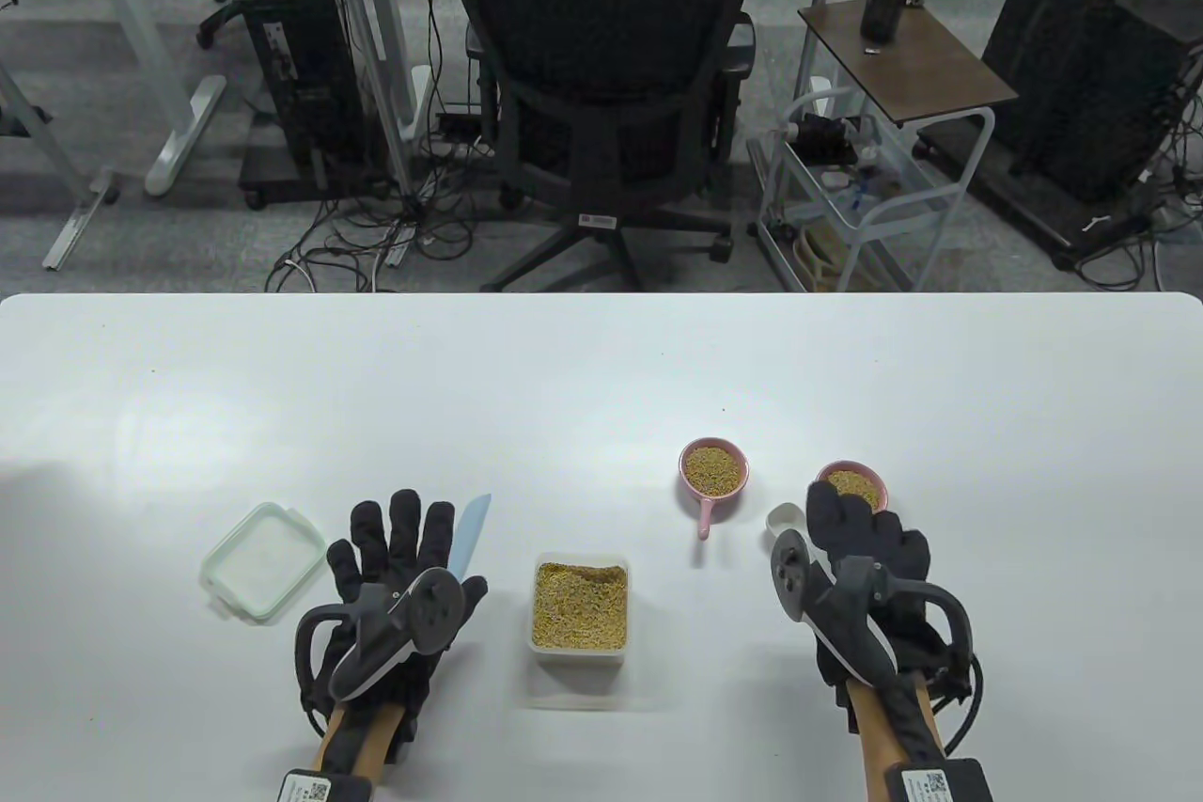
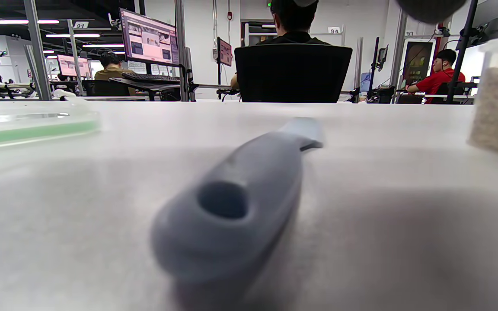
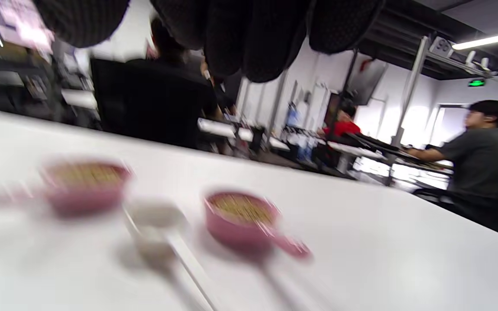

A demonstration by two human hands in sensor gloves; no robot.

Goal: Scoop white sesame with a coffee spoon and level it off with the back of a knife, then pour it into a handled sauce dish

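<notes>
My left hand [image 1: 402, 558] hovers with straight, spread fingers over a knife whose light-blue blade [image 1: 467, 534] sticks out past them. In the left wrist view its grey handle [image 2: 231, 207] lies flat on the table, ungripped. My right hand [image 1: 860, 527] stretches open over a white coffee spoon [image 1: 785, 518], which lies free on the table [image 3: 158, 229]. The fingers [image 3: 231, 39] hang above it. A clear tub of sesame [image 1: 580, 605] stands between the hands. One pink handled sauce dish [image 1: 712, 470] holds sesame. A second one [image 1: 853, 482] is partly hidden by my right fingers.
The tub's green-rimmed lid [image 1: 263, 562] lies left of my left hand. The white table [image 1: 601, 369] stretches far beyond the objects. Behind it are an office chair [image 1: 611, 78] with a seated person and a small side trolley [image 1: 893, 134].
</notes>
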